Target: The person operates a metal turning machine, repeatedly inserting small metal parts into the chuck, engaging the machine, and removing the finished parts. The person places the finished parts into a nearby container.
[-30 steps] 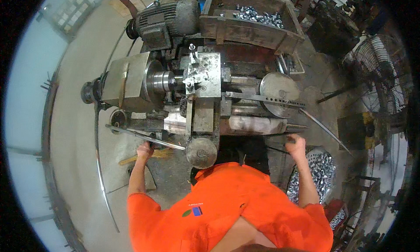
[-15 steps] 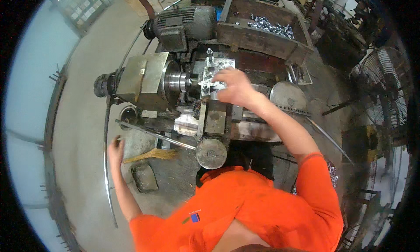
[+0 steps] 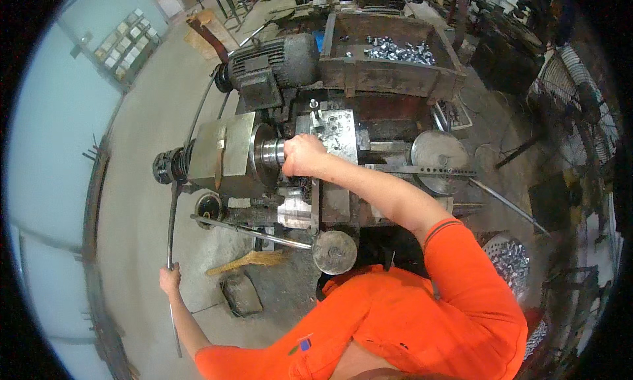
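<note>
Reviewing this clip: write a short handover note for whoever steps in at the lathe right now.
Left hand: gripping the long curved rod beside the machine.
Right hand: closed at the lathe chuck; whether it holds a part cannot be told.
Wooden tray behind the machine holds shiny metal pieces; a basket of similar pieces sits at the person's right.
Done: hand is at the chuck. Left: pull the hand clear of the chuck.
</note>
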A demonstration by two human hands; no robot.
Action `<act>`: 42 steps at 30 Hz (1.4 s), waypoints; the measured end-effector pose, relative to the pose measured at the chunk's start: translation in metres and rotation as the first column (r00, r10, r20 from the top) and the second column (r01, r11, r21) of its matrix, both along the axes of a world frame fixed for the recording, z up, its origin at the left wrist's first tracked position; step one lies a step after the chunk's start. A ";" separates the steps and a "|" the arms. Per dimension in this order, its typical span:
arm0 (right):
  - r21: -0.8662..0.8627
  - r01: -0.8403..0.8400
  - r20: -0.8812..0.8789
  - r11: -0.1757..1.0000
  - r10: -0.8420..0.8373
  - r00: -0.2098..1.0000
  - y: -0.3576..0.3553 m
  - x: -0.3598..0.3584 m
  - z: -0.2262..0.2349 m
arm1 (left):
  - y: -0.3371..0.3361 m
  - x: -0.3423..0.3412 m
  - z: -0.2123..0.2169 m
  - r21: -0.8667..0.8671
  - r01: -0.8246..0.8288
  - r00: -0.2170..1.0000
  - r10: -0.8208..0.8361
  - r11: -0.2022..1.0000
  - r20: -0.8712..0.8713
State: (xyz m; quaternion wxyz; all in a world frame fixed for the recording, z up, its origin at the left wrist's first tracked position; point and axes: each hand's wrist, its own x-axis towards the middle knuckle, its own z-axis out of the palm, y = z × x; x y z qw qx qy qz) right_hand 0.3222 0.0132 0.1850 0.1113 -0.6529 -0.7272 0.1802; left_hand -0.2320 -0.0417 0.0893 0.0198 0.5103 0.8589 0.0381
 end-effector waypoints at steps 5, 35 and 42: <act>0.290 -0.072 0.150 0.954 0.029 0.988 -0.002 -0.008 -0.011 | -0.014 -0.001 -0.004 0.071 -0.064 0.991 0.055 0.995 0.120; 0.466 0.190 -0.179 0.864 -0.118 0.977 -0.056 0.193 0.053 | -0.037 0.169 0.035 0.222 0.082 0.993 -0.099 0.972 0.066; 0.167 0.482 -0.265 0.860 -0.431 0.862 -0.205 0.257 -0.022 | -0.046 0.225 0.056 0.194 0.534 0.843 -0.537 0.823 -0.045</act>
